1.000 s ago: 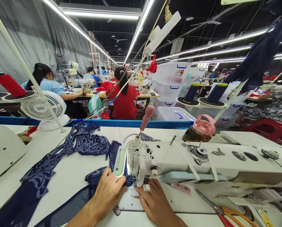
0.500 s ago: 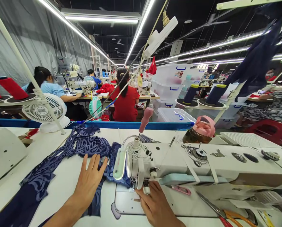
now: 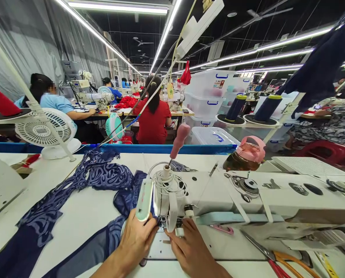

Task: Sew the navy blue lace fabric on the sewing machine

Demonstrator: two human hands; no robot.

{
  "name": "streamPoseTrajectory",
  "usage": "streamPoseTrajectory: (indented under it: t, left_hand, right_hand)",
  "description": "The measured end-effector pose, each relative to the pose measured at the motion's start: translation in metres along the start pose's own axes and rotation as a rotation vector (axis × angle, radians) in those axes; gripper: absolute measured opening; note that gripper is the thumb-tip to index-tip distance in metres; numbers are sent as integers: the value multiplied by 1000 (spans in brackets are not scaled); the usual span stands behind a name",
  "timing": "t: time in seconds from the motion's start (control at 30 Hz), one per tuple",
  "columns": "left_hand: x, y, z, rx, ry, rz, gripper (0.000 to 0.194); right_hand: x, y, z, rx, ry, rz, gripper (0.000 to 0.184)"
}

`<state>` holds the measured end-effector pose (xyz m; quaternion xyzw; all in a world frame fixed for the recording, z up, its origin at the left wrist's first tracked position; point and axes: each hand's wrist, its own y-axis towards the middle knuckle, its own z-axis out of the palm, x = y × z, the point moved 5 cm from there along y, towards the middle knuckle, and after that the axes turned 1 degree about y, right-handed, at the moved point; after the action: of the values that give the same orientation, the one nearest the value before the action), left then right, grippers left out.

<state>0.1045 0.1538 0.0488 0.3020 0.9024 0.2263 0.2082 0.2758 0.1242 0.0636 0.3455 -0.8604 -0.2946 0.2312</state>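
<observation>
A white sewing machine (image 3: 233, 193) lies across the table in front of me. My left hand (image 3: 137, 243) is closed just left of the needle area, fingers pressed on dark blue patterned lace fabric (image 3: 103, 177) that trails away to the left. My right hand (image 3: 190, 249) sits on the machine bed right below the presser foot, fingers curled together at the needle; what they pinch is hidden. A pink-handled screwdriver (image 3: 178, 141) stands upright on top of the machine head.
Orange-handled scissors (image 3: 279, 256) lie at the right front. A white desk fan (image 3: 45, 133) and red thread cones (image 3: 0, 102) stand at the left. A pink-lidded jar (image 3: 246, 152) sits behind the machine. Other people sew at tables beyond.
My left hand, spread flat on the lace half a second ago, has come back to the needle and closed on the fabric. The right hand has stayed put.
</observation>
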Motion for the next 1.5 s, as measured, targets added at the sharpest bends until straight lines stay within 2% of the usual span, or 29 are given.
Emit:
streamPoseTrajectory:
  t: [0.2,0.47,0.6,0.97,1.23,1.5]
  left_hand:
    - [9,1,3,88,-97,-68,21]
    - [15,5,5,175,-183,-148,22]
    - [11,3,2,158,-163,-132,13]
    - [2,10,-3,82,-65,52,24]
    - [8,10,-6,91,-136,13,25]
    - [7,8,-7,59,-126,31,23]
  right_hand:
    - [3,2,5,97,-110,-35,40]
    - [5,3,10,173,-152,-34,41]
    - [2,1,12,219,-149,5,40]
    - [3,3,8,221,-128,48,48]
    - [2,4,8,164,-102,6,38]
    - [3,6,8,162,-74,3,44]
